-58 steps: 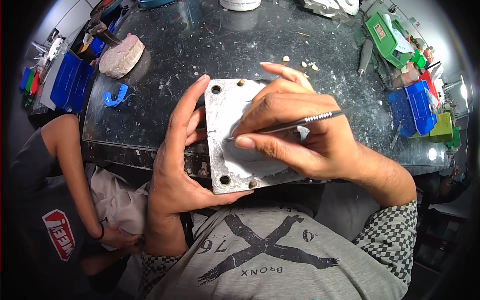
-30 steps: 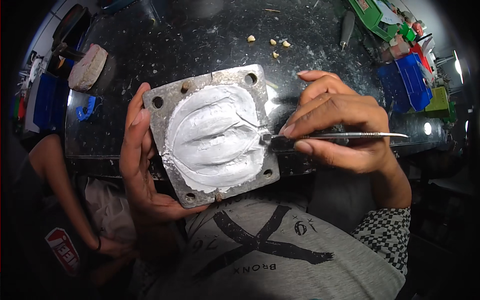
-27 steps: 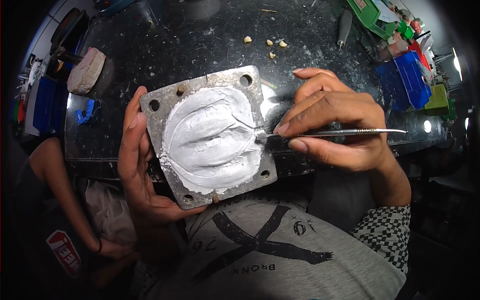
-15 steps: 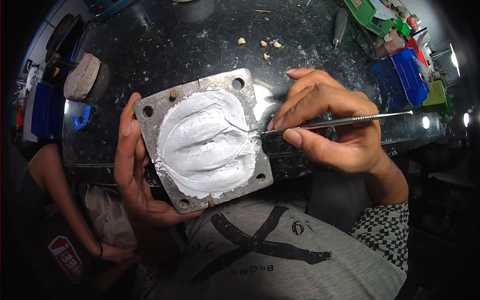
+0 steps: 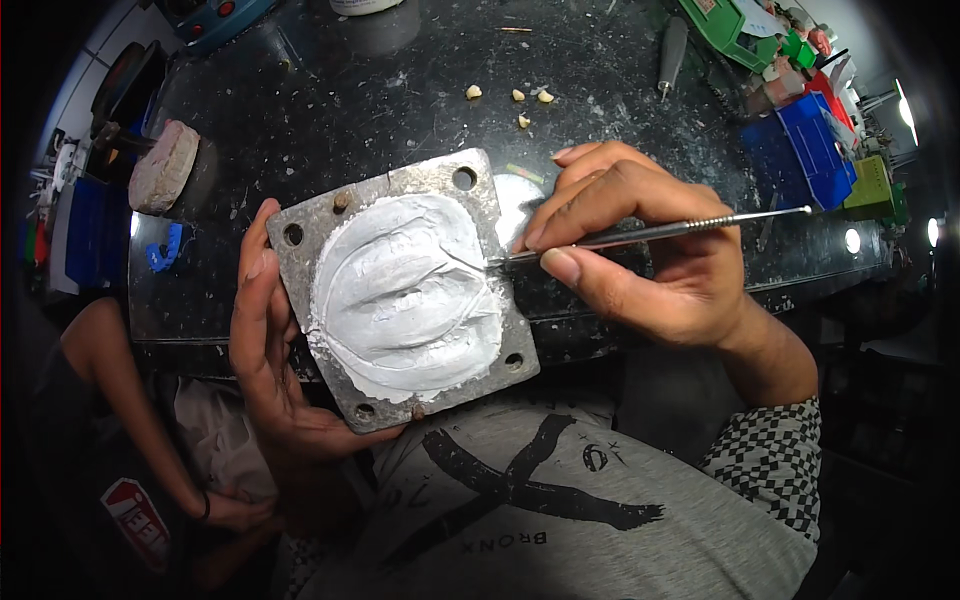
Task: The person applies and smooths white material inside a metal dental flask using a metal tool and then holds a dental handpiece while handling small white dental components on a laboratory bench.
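Observation:
My left hand (image 5: 268,345) grips a square metal flask plate (image 5: 385,188) by its left edge and lower corner, tilted in front of my chest. The plate has corner holes and two small pegs. White plaster (image 5: 400,300) fills its round middle, with curved ridges and grooves across it. In my right hand (image 5: 660,245) a thin metal carving tool (image 5: 690,226) is pinched between thumb and fingers, its ball-ended shaft pointing right. The tool's working tip meets the plaster's right edge, where the plate rim lies; its exact shape is hard to make out.
Several small cream tooth-like pieces (image 5: 518,95) lie on the black worktable (image 5: 400,110). A pinkish plaster block (image 5: 165,165) and a blue horseshoe-shaped piece (image 5: 163,247) are at left. A grey-handled tool (image 5: 672,55) and blue bin (image 5: 815,150) are at right. Another person's arm (image 5: 140,400) is at lower left.
The plate has shifted slightly down and left in view. My right hand and the carving tool have moved left and a little up, with the tip still at the plaster's right edge.

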Available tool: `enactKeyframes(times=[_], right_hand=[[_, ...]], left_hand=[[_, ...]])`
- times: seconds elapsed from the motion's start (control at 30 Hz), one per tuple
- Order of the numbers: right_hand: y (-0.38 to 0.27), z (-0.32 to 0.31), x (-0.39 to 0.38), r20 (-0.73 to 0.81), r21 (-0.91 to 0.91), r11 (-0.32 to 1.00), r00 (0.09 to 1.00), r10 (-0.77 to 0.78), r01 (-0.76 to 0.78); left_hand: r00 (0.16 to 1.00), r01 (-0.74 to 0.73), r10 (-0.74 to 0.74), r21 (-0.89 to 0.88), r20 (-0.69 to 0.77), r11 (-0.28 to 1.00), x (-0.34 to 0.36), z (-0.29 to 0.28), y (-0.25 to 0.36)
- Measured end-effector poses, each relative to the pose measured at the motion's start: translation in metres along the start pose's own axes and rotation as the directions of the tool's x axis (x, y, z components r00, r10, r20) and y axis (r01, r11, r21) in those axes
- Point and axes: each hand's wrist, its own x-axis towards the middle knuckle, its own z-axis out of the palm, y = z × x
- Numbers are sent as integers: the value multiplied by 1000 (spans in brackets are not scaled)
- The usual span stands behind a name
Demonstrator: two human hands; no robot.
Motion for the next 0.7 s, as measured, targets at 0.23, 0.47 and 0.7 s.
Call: enactKeyframes(times=[0.23, 0.47, 0.7], right_hand=[[-3, 5, 7, 72, -256, 942, 976, -207, 219], [-6, -1, -10, 165, -515, 811, 961, -223, 277], [-5, 13, 1, 139, -429, 832, 936, -324, 352]], left_hand=[[999, -15, 16, -33, 34, 999, 0, -3, -1], [1000, 7, -5, -69, 29, 998, 0, -1, -1], [998, -54, 56, -50, 40, 997, 3, -5, -2]])
